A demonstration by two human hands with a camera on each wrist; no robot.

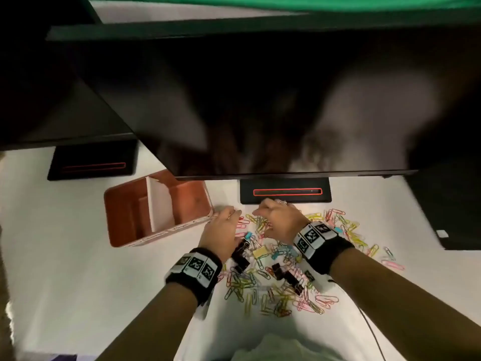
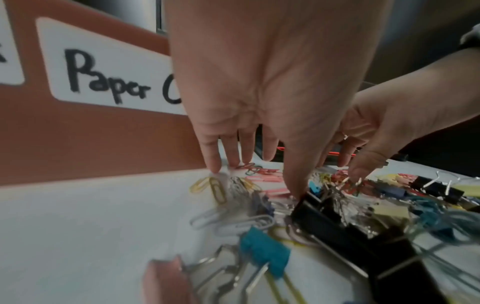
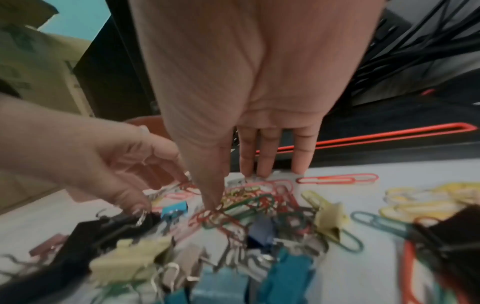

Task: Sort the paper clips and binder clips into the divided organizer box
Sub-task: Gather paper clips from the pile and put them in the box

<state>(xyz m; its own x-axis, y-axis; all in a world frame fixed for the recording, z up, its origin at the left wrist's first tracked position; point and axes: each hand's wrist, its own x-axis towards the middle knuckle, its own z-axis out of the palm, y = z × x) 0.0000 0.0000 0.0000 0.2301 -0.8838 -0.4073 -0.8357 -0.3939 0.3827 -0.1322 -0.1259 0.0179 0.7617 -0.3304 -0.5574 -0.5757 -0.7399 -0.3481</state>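
Note:
A brown divided organizer box [image 1: 125, 204] stands on the white table, left of the hands; its label [image 2: 109, 70] reads "Paper C…". To its right lies a mixed pile of coloured paper clips [image 1: 281, 295] and binder clips. My left hand [image 1: 229, 213] reaches down at the pile's left edge with fingers spread, its thumb touching a black binder clip [image 2: 324, 224]. My right hand [image 3: 236, 189] stands over tangled red and green paper clips [image 3: 249, 203], fingers straight, the tips resting on them. Blue [image 3: 285, 273] and yellow [image 3: 330, 218] binder clips lie nearby.
A dark monitor [image 1: 260, 100] overhangs the table's back. Its black base [image 1: 286, 192] with a red outline sits just beyond my right hand; a second base [image 1: 93, 166] is behind the box. A dark object [image 1: 455, 204] bounds the right side. A cable [image 1: 369, 327] runs past my right forearm.

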